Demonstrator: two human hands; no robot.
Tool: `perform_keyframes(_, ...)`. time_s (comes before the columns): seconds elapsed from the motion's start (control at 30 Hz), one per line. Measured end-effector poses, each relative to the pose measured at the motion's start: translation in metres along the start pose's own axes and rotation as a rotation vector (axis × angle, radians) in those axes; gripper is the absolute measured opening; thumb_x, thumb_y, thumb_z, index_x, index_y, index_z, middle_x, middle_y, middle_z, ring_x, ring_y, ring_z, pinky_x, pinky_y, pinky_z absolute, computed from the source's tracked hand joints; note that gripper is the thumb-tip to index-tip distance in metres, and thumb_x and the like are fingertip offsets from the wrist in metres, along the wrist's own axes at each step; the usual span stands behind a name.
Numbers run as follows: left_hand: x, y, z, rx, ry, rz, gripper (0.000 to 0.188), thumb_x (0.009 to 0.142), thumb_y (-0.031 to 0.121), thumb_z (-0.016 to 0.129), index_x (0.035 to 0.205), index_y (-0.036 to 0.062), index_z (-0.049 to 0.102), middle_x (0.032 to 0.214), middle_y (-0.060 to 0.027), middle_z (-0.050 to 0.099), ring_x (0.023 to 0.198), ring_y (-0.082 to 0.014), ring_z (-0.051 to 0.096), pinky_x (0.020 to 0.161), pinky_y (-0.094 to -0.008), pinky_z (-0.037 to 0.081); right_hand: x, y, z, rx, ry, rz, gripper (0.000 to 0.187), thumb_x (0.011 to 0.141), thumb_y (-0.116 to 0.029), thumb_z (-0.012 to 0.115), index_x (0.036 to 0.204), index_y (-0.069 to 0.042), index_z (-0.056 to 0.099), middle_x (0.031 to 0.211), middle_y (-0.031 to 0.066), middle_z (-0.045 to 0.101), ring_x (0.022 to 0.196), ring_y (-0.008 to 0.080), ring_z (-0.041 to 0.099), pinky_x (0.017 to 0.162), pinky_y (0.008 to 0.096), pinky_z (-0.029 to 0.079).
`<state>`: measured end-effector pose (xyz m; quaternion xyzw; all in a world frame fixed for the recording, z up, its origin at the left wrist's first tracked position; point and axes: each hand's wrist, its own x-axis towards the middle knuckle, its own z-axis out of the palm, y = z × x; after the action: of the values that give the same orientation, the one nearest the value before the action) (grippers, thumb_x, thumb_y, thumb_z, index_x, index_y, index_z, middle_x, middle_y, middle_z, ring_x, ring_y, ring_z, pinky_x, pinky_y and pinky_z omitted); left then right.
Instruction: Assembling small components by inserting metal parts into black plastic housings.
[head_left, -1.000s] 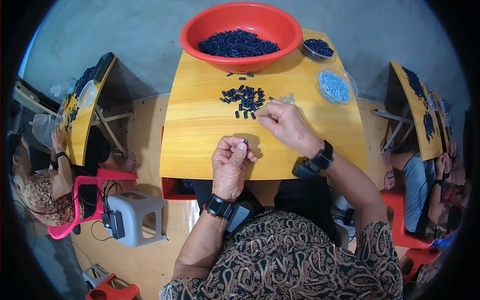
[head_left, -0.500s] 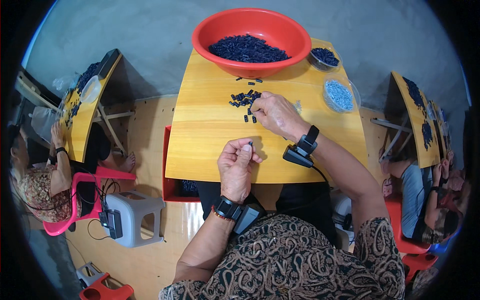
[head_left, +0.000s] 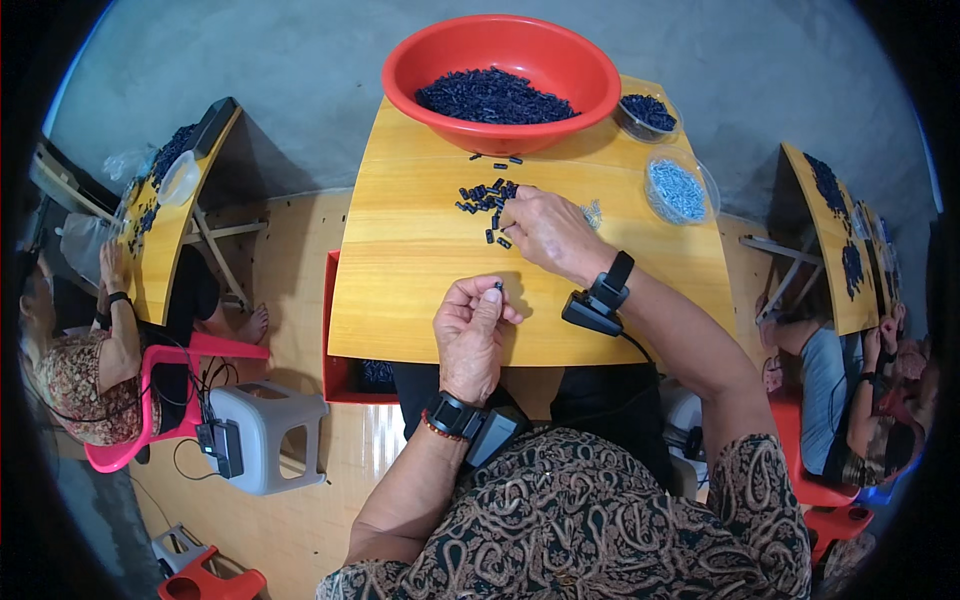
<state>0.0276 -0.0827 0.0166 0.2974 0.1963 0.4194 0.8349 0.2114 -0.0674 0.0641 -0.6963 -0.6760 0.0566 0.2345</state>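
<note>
My left hand [head_left: 470,335] is held above the near part of the table, its thumb and finger pinched on a small dark piece [head_left: 499,286]. My right hand [head_left: 552,232] reaches over the table with bent fingers, its tips down at the right edge of a loose pile of small black cylindrical pieces [head_left: 480,196]. Whatever those fingertips pinch is hidden by the hand. Two single pieces lie just below the pile, one close to the right fingertips. Beside the right hand is a little heap of small silvery parts [head_left: 592,213].
A big red basin [head_left: 500,135] of black pieces stands at the table's far edge. Right of it are a clear tub of dark pieces [head_left: 648,116] and a clear tub of light blue parts [head_left: 677,190]. A red box [head_left: 340,380] sits below at left. Other people work at side tables.
My right hand has shifted only slightly at the pile's edge, and the loose piece by its fingertips now lies more tilted. The left hand keeps its pinch.
</note>
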Motion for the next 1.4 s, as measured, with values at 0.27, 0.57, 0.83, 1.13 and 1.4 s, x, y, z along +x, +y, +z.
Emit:
perform_keyframes(0.27,-0.001,0.001,0.002,-0.034,0.020,-0.011,0.011,0.096,0.008,0.057,0.105,0.0030,0.057,0.090,-0.0063,0.061,0.074,-0.0125,0.059,0.073,-0.0297,0.053,-0.013,-0.011,-0.019,0.149,0.125,-0.158,0.008,0.084,-0.004,0.060,0.091,0.000,0.059,0.084,0.0153,0.059,0.077,0.0315,0.062,0.068,0.0379,0.049)
perform_keyframes(0.57,-0.002,0.007,0.004,0.042,-0.011,-0.037,0.010,0.095,0.006,0.057,0.103,0.0006,0.058,0.088,-0.0067,0.064,0.071,-0.0104,0.059,0.069,-0.0248,0.053,-0.060,-0.031,-0.027,0.873,-0.072,0.143,0.009,0.089,0.001,0.057,0.096,0.003,0.062,0.078,0.0053,0.063,0.070,0.0094,0.062,0.063,0.0253,0.050)
perform_keyframes(0.83,0.000,0.004,-0.001,0.128,-0.044,-0.024,0.013,0.095,0.008,0.058,0.105,-0.0013,0.058,0.089,-0.0078,0.064,0.073,-0.0122,0.059,0.069,-0.0253,0.052,-0.065,-0.039,-0.022,0.998,-0.034,0.199,0.010,0.091,-0.001,0.059,0.101,0.002,0.062,0.079,0.0043,0.064,0.070,0.0078,0.062,0.062,0.0225,0.051)
perform_keyframes(1.13,0.001,0.006,0.002,0.158,-0.033,-0.038,0.014,0.096,0.010,0.058,0.105,-0.0006,0.059,0.088,-0.0082,0.063,0.072,-0.0138,0.060,0.069,-0.0276,0.053,-0.063,-0.035,-0.017,1.017,-0.020,0.192,0.007,0.090,0.000,0.061,0.097,0.002,0.063,0.077,0.0033,0.064,0.070,0.0072,0.061,0.061,0.0223,0.051)
perform_keyframes(1.4,0.003,0.007,0.003,0.138,-0.018,-0.054,0.014,0.095,0.011,0.059,0.104,0.0006,0.059,0.087,-0.0074,0.063,0.069,-0.0123,0.060,0.067,-0.0292,0.054,-0.061,-0.032,-0.015,0.918,0.025,0.102,0.008,0.086,0.006,0.059,0.091,0.002,0.065,0.080,0.0044,0.063,0.070,0.0082,0.062,0.061,0.0231,0.050)
